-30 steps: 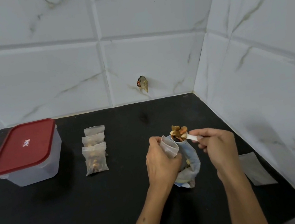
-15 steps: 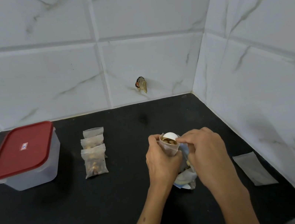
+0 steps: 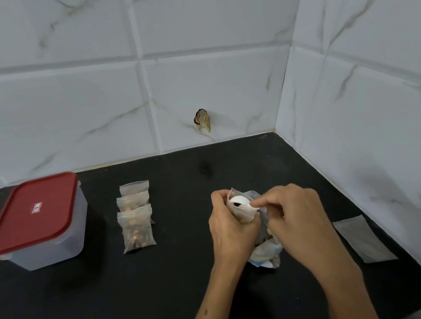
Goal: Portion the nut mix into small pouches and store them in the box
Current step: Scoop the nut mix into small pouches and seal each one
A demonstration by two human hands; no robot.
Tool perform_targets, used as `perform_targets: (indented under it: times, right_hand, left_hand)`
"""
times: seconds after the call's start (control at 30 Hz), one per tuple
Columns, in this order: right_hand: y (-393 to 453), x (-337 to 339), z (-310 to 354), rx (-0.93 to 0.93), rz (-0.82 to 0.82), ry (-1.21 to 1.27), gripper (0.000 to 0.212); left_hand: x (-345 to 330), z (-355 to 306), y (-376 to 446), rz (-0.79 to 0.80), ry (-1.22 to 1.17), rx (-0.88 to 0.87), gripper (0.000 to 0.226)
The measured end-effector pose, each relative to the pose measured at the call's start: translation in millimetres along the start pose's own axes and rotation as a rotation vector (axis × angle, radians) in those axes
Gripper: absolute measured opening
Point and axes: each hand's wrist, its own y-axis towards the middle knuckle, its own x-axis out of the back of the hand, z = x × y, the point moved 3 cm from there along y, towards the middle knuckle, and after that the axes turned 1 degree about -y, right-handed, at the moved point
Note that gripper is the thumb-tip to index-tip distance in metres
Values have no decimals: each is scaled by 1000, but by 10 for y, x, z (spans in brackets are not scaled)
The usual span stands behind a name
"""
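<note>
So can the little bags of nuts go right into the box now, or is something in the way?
The red lid is on the box, covering its opening. It must come off first. The filled pouches lie beside the box; only bare counter shows between them.

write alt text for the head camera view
A person's left hand grips a small clear pouch while the right hand tips a white scoop into it, over a nut-mix bag. Three filled pouches and a red-lidded box sit on the black counter.
</note>
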Motion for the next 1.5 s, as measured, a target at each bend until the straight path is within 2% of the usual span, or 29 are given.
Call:
perform_targets:
  times: [0.13, 0.2, 0.33, 0.37, 0.5, 0.63, 0.77, 0.87, 1.13, 1.37, 1.5]
  right_hand:
    - [-18, 35, -23, -10, -153, 32, 22]
    - [-20, 40, 4, 2, -120, 28, 24]
    - [-1, 4, 50, -29, 49, -46, 29]
    - [1, 4, 46, -32, 46, -55, 29]
    - [-43, 78, 47, 20, -175, -4, 24]
    - [-50, -22, -3, 15, -47, 44, 26]
    - [-53, 99, -129, -66, -220, 248, 25]
    - [-11, 79, -303, -186, -313, 283, 23]
    - [84, -622, -693, -398, 3, 41, 27]
    - [102, -906, -716, -422, 19, -125, 34]
    - [119, -940, -684, -388, 52, -99, 28]
  left_hand:
    - [13, -18, -13, -6, -29, -21, 47]
    - [9, -25, -15, 0, -29, -30, 47]
    - [8, -14, -23, 15, -9, -35, 47]
    - [11, -8, -24, 16, -13, -36, 48]
    - [20, -9, -32, 5, -24, -24, 51]
    - [18, -26, -46, 1, -8, -40, 48]
    - [90, 27, -25, -51, 20, -6, 42]
    - [135, 117, -2, -84, 36, 60, 44]
    - [122, 403, 17, -37, -13, 379, 54]
    - [62, 573, 33, -27, -115, 576, 57]
    - [14, 634, 24, -14, -182, 672, 57]
